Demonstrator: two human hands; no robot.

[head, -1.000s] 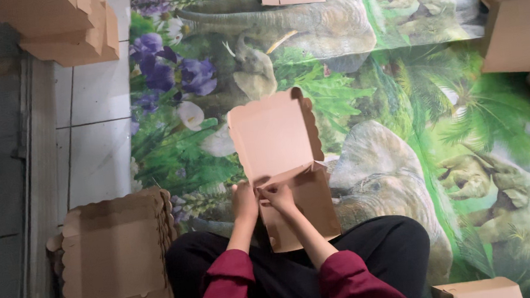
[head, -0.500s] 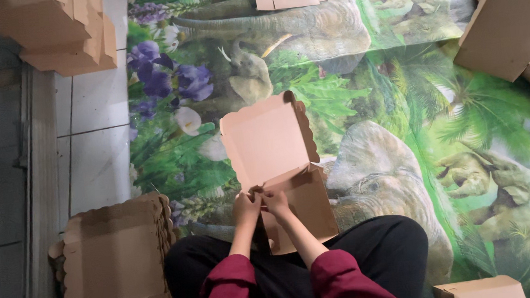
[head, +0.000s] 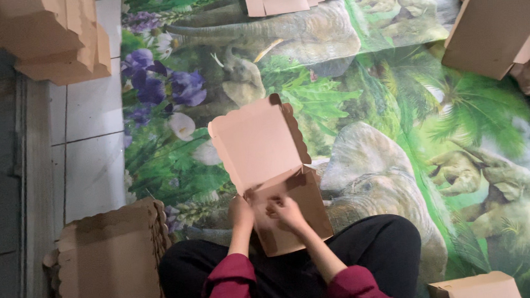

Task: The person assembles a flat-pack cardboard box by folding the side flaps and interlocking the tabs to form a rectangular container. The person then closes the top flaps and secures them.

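The left hand (head: 240,212) grips the cardboard box (head: 273,174) (half folded, on the lap at 6 o'clock) while the right hand (head: 286,212) pinches its inner flap, which could tear if pressed askew.

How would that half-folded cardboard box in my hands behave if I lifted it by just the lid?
The cardboard box would probably feel light, since it is thin brown board and looks empty. Its raised lid likely flops at the crease, as only a fold joins it to the base under the left hand and right hand. The scalloped edges look easy to bend or crush.
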